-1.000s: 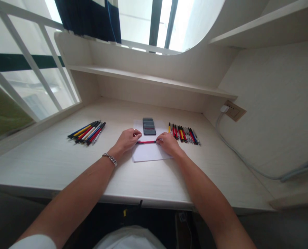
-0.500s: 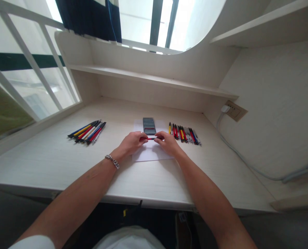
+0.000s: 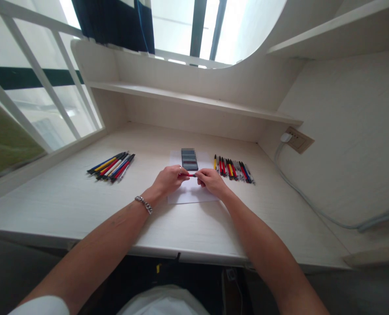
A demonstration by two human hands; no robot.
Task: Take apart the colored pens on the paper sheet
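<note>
Between my two hands a red pen (image 3: 191, 175) with a dark end lies crosswise above the white paper (image 3: 191, 194). The fingers of my left hand (image 3: 171, 178) are closed round its red barrel. With thumb and fingertips, my right hand (image 3: 210, 180) pinches the dark end; what exactly sits in that pinch is partly hidden. Just beyond my hands lies a dark, flat case (image 3: 189, 159) with several grey bands and a reddish strip across it.
Left on the desk is a fanned pile of pens (image 3: 112, 166). To the right, several pens (image 3: 232, 168) lie side by side in a row. A white cable (image 3: 281, 170) runs from the wall socket (image 3: 298, 140). A low shelf (image 3: 194, 99) spans the back.
My right hand's fingers have curled in closer at the pen's dark end, and less of that end shows. My left hand keeps its hold. The piles have stayed put.
</note>
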